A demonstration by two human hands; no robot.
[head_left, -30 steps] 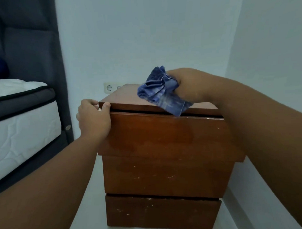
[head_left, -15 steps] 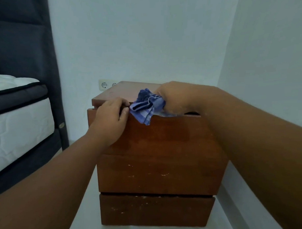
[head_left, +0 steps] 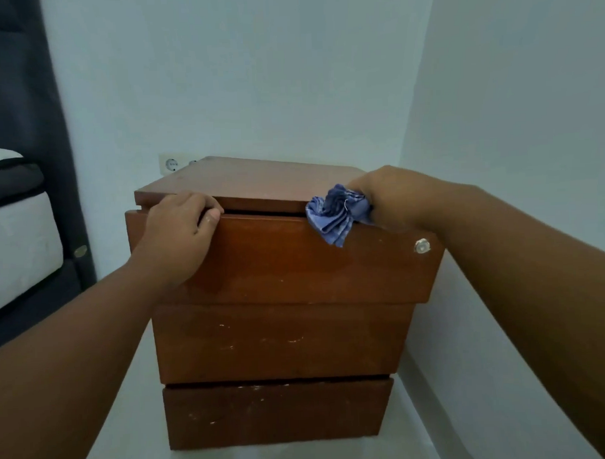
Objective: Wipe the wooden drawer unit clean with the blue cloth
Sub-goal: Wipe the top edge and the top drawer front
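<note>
Cloth (head_left: pixel 335 216) fills right grip (head_left: pixel 394 198); left grip (head_left: pixel 177 233) clasps drawer (head_left: pixel 295 264).

Reddish-brown wooden drawer unit (head_left: pixel 281 264), blue checked cloth (head_left: pixel 335 216), white walls (head_left: pixel 254 76), dark grey headboard (head_left: pixel 19 102).

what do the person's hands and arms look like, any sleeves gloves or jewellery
Both are bare. The left hand and right hand wear no gloves, and no ring, watch or bracelet shows. The left forearm and right forearm are uncovered as far as the frame reaches; no sleeve is in view.
</note>
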